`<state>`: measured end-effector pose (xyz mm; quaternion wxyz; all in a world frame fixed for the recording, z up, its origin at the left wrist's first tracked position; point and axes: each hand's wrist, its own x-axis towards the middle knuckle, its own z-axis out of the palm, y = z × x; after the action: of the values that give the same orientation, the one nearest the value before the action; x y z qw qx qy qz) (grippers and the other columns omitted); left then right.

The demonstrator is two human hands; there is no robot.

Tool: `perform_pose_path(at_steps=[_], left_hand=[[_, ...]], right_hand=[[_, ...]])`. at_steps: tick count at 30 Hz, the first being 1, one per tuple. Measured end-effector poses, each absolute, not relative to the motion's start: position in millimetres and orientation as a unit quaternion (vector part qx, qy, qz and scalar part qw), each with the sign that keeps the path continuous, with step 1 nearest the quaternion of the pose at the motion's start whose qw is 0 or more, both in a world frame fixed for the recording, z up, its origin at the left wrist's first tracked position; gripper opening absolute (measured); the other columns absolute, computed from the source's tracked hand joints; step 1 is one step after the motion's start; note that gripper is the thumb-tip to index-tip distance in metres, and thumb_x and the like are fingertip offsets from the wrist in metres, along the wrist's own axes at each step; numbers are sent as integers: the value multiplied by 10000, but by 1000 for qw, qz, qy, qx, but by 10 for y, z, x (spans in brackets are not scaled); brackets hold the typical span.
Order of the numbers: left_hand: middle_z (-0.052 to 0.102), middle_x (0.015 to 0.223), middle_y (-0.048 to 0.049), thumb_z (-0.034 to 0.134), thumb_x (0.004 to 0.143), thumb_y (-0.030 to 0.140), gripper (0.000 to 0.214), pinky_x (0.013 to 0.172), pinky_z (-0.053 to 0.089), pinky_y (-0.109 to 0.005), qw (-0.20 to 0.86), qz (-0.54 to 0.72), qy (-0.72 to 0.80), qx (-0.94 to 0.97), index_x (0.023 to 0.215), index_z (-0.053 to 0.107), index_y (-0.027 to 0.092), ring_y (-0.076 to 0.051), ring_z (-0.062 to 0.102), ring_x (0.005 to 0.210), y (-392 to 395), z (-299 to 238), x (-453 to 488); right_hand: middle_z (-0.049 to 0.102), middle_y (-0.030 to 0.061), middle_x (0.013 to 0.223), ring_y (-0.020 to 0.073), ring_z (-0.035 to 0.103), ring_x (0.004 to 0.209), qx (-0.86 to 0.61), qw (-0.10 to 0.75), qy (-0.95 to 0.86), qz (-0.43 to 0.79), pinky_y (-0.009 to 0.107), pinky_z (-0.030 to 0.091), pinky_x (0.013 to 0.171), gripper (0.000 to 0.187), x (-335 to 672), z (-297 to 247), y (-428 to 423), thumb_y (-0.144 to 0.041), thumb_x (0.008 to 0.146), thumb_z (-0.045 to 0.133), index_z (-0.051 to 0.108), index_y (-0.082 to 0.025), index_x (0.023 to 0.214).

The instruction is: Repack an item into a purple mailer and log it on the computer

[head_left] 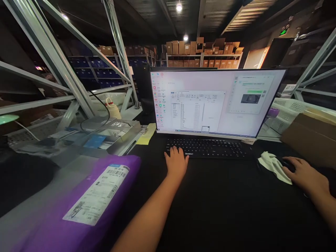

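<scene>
My left hand (176, 162) rests on the left end of a black keyboard (210, 147), its fingers spread over the keys. At the right, my right hand (306, 175) is wrapped over a dark computer mouse (286, 163), most of which is hidden under the palm. A crumpled pale cloth (274, 167) lies against the mouse and thumb. Behind the keyboard stands a monitor (225, 82); a file window and a chat window with a small dark picture are on its screen.
On the left lies a purple parcel (126, 182) with a white shipping label (98, 196). Beyond it are a grey tray (126, 134) of papers and a yellow note (146, 134). A cardboard box (309, 134) stands at right. Metal rack posts (119, 42) rise beside the desk.
</scene>
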<state>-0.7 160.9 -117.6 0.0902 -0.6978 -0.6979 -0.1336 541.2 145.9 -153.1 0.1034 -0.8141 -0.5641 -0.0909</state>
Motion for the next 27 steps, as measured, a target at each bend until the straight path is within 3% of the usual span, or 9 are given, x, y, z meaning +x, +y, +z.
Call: perform_pose_path(at_steps=[12,21,27], left_hand=[[474,1553,-253,426,1032,429,536,1168,358,-662,89,-122,-703,-695,1434,533,91,-383,432,1445,1591,-1148,7],[503,1534,-238,431,1027,430,524,1153,385,-642,111,-119,-703,-693,1426,546,109,-369,451,1429,1567,-1140,7],[499,1533,-247,429,1029,430,542,1158,378,-645,104,-119,-702,-694,1436,536,88,-377,440,1438,1566,-1135,7]], right_hand=[[533,101,1453,326,567,1246,-825,114,-547,-84,477,504,845,627,5289,-1450,1420,-607,894,340,609,-294,1366],[529,87,1455,328,592,1210,-819,124,-553,-87,477,506,841,612,5347,-1504,1416,-616,868,393,600,-324,1364],[525,131,1440,333,533,1301,-818,138,-552,-77,474,491,959,566,5185,-1379,1401,-523,894,371,641,-252,1310]])
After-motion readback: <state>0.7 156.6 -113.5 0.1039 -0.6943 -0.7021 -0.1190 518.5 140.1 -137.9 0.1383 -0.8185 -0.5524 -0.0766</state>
